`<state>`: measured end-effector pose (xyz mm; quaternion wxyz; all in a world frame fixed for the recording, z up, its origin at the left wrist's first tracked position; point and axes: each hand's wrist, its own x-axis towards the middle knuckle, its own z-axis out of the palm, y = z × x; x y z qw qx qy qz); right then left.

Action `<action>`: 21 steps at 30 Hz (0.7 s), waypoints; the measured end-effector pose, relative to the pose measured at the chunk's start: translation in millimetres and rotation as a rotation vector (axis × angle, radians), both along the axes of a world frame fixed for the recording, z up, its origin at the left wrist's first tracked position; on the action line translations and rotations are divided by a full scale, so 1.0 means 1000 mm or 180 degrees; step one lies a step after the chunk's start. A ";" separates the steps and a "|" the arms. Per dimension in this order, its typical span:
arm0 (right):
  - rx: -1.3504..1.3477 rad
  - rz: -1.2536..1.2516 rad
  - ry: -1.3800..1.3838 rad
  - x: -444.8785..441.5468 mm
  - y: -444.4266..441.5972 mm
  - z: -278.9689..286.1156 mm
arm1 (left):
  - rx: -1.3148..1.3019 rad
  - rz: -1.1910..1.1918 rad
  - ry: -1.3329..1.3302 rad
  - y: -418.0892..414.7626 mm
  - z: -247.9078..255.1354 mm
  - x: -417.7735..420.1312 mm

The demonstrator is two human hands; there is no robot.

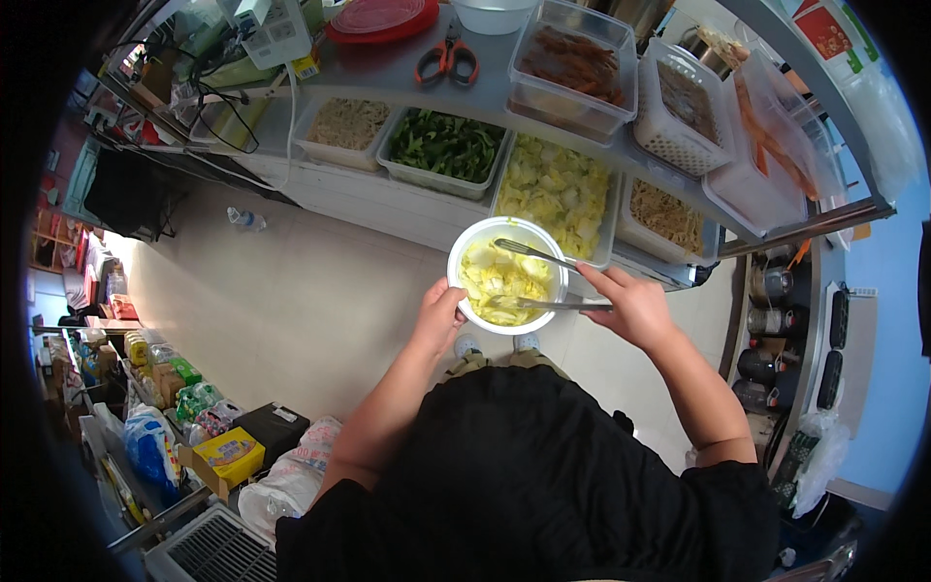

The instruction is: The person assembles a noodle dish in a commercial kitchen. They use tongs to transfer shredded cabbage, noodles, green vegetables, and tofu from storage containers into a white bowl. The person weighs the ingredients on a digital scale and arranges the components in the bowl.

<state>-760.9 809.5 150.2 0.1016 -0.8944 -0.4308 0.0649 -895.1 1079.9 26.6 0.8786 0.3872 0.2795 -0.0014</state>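
Note:
My left hand grips the left rim of a round white plastic bowl, held above the floor in front of me. Cut pale-yellow cabbage leaves lie inside it. Metal tongs are in my right hand, their two arms spread apart over the bowl. The upper tip hovers near the bowl's far side, while the lower tip touches the leaves. Just beyond the bowl is a clear plastic tub of the same kind of cut cabbage.
Tubs of green leaves and shredded food line the lower shelf. Above, a metal shelf overhangs them, bearing orange-handled scissors and a clear container. A white cable hangs at left. A plastic bottle lies on the floor.

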 end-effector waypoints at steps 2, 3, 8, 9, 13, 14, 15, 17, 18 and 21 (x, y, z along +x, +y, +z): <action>0.0059 -0.0070 0.0122 0.002 -0.007 -0.011 | 0.0044 0.0003 -0.0022 -0.001 0.001 0.000; -0.0012 -0.0122 0.0174 0.003 -0.011 -0.015 | 0.0138 -0.0009 -0.0028 -0.002 0.004 0.001; 0.0125 -0.0369 0.0728 -0.004 -0.015 -0.008 | 0.0294 -0.0130 -0.0033 0.000 0.005 -0.001; 0.0075 -0.0355 0.0662 -0.003 -0.019 -0.016 | 0.0369 -0.0155 0.0029 -0.002 0.008 -0.001; 0.0259 -0.0530 0.0933 -0.007 -0.020 -0.014 | 0.0163 -0.0198 -0.0162 0.000 -0.002 -0.002; 0.0173 -0.0460 0.0864 -0.006 -0.021 -0.016 | 0.0110 -0.0205 -0.0301 0.004 -0.002 0.004; 0.0087 -0.0390 0.0794 -0.004 -0.024 -0.019 | 0.0196 -0.0224 -0.0199 0.003 -0.001 0.003; 0.0008 -0.0514 0.1134 -0.010 -0.022 -0.008 | 0.0347 -0.0250 0.0025 -0.003 -0.001 -0.005; -0.0049 -0.0474 0.1026 -0.007 -0.024 -0.011 | 0.0293 -0.0220 -0.0039 -0.004 -0.002 -0.004; -0.0040 -0.0421 0.0929 0.001 -0.020 -0.015 | 0.0250 -0.0174 -0.0115 0.000 0.006 0.004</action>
